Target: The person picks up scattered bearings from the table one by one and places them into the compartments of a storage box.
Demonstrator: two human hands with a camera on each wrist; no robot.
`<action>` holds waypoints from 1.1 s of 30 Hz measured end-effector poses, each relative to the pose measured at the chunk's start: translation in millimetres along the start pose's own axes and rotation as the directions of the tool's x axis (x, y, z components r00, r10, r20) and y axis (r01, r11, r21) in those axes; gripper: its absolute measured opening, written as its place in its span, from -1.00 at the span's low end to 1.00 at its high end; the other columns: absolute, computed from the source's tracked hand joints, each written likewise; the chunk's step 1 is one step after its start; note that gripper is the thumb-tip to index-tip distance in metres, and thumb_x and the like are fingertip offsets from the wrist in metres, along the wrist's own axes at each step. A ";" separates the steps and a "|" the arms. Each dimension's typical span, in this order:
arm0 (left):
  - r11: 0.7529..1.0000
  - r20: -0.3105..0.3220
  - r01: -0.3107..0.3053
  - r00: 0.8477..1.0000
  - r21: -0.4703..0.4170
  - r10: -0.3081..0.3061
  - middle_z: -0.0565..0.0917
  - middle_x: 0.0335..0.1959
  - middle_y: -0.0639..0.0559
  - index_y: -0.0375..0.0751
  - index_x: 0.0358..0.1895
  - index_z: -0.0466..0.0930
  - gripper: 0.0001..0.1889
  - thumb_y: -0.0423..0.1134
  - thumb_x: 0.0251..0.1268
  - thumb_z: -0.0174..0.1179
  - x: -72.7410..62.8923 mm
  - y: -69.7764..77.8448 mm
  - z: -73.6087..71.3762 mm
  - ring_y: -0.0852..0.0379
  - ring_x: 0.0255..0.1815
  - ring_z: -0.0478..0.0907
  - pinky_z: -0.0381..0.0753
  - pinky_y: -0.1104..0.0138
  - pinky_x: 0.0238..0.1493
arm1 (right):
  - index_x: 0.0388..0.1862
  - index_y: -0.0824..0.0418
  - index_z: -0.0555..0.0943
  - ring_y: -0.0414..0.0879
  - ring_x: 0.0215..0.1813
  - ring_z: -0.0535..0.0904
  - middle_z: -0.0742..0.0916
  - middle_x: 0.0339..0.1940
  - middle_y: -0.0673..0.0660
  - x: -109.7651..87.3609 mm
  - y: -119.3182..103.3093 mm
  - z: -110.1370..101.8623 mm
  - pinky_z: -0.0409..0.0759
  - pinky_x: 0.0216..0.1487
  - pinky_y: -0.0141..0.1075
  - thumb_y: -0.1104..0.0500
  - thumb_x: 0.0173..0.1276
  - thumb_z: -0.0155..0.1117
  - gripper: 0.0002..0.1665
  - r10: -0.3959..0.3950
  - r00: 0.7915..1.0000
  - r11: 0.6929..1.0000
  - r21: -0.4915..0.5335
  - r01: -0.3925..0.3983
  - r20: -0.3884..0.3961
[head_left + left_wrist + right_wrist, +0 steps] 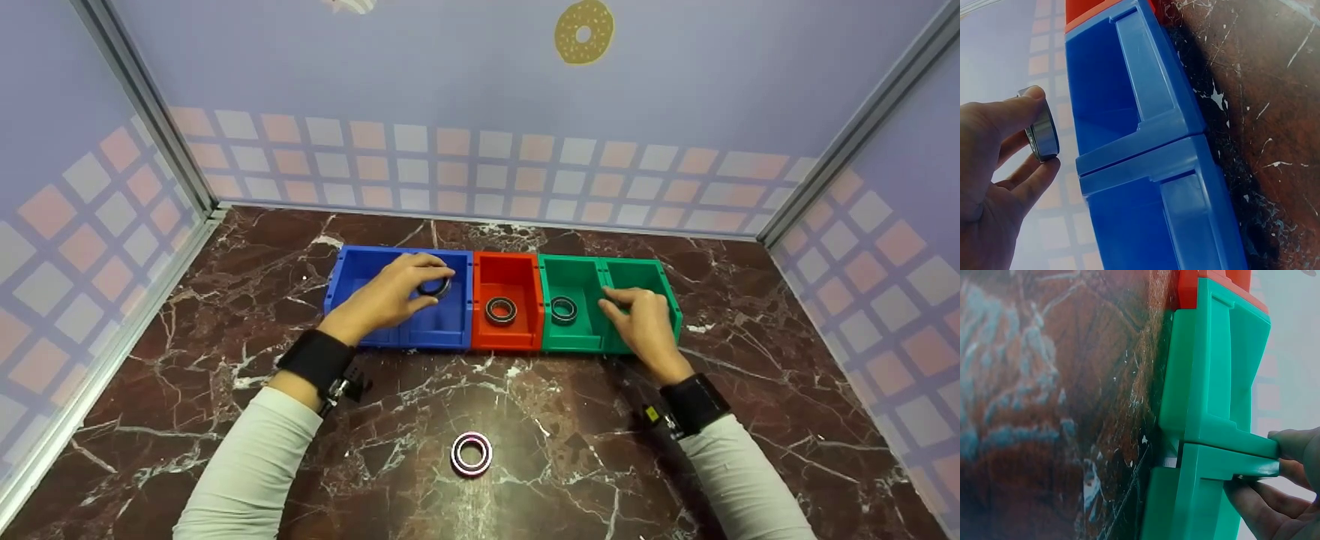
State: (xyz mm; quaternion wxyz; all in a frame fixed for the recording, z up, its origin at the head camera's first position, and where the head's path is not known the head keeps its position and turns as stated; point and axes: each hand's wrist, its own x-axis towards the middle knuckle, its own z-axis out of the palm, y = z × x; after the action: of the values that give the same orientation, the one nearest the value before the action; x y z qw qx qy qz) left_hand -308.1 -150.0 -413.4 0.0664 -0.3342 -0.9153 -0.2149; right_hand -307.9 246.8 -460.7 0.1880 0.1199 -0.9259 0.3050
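Observation:
My left hand (397, 289) pinches a ball bearing (1045, 135) between thumb and fingers over the blue bins (450, 322). In the left wrist view the ring stands on edge, apart from the bin walls. Farther right, my right hand (645, 319) is at the two green bins (574, 343). Its thumb and fingers straddle their adjoining walls and grip them, as the right wrist view shows. One bearing (501, 322) lies in the red bin (506, 342), another (564, 322) in the left green bin. A pinkish-rimmed bearing (457, 454) lies on the table in front.
The bins stand side by side in one row on a dark red marbled table (405, 420). Behind them rises a lilac wall (450, 90) with pink and white squares. Side panels with metal corner posts (142, 97) close in the left and right.

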 end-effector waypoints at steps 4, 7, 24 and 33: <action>1.000 0.015 0.013 1.000 0.001 -0.013 0.56 0.27 -0.18 -0.21 0.28 0.55 -0.50 -0.35 0.24 0.33 1.6 -0.3 1.4 -0.22 0.33 0.42 0.37 -0.06 0.42 | 0.05 0.26 0.71 0.16 -0.09 0.76 0.78 -0.08 0.32 0.8 0.0 0.2 0.71 -0.08 0.04 0.17 0.32 0.38 -0.66 -0.008 1.000 1.000 -0.002 0.008 -0.011; 1.000 0.023 0.017 1.000 -0.002 -0.017 0.55 0.28 -0.17 -0.21 0.28 0.55 -0.50 -0.35 0.24 0.33 3.8 -0.3 2.7 -0.21 0.34 0.42 0.36 -0.06 0.43 | 0.03 0.26 0.72 0.16 -0.09 0.76 0.79 -0.10 0.32 1.5 0.5 0.3 0.71 -0.08 0.05 0.15 0.32 0.39 -0.66 -0.015 1.000 1.000 -0.006 0.015 -0.020; 0.998 0.063 0.063 0.996 -0.003 -0.062 0.54 0.29 -0.18 -0.20 0.30 0.53 -0.50 -0.33 0.27 0.31 5.1 -8.0 10.1 -0.19 0.36 0.40 0.32 -0.08 0.45 | 0.05 0.26 0.71 0.15 -0.11 0.76 0.78 -0.07 0.32 1.0 -0.1 -0.8 0.72 -0.12 0.02 0.18 0.32 0.38 -0.66 -0.021 1.000 1.000 -0.005 0.021 -0.013; 0.998 0.076 0.048 0.996 0.027 -0.050 0.57 0.25 -0.18 -0.20 0.28 0.55 -0.49 -0.35 0.23 0.34 8.2 -8.9 15.2 -0.18 0.33 0.44 0.35 -0.05 0.44 | 0.04 0.26 0.71 0.15 -0.12 0.76 0.79 -0.08 0.32 0.2 0.4 0.8 0.72 -0.12 0.03 0.16 0.33 0.38 -0.66 -0.021 1.000 1.000 -0.008 0.021 -0.013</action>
State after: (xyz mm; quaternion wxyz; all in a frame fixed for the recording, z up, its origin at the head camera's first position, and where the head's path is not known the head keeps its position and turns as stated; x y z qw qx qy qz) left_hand -319.8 -144.6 -427.9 0.0300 -0.3187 -0.9277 -0.1919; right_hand -308.3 246.6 -461.4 0.1977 0.1269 -0.9246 0.2999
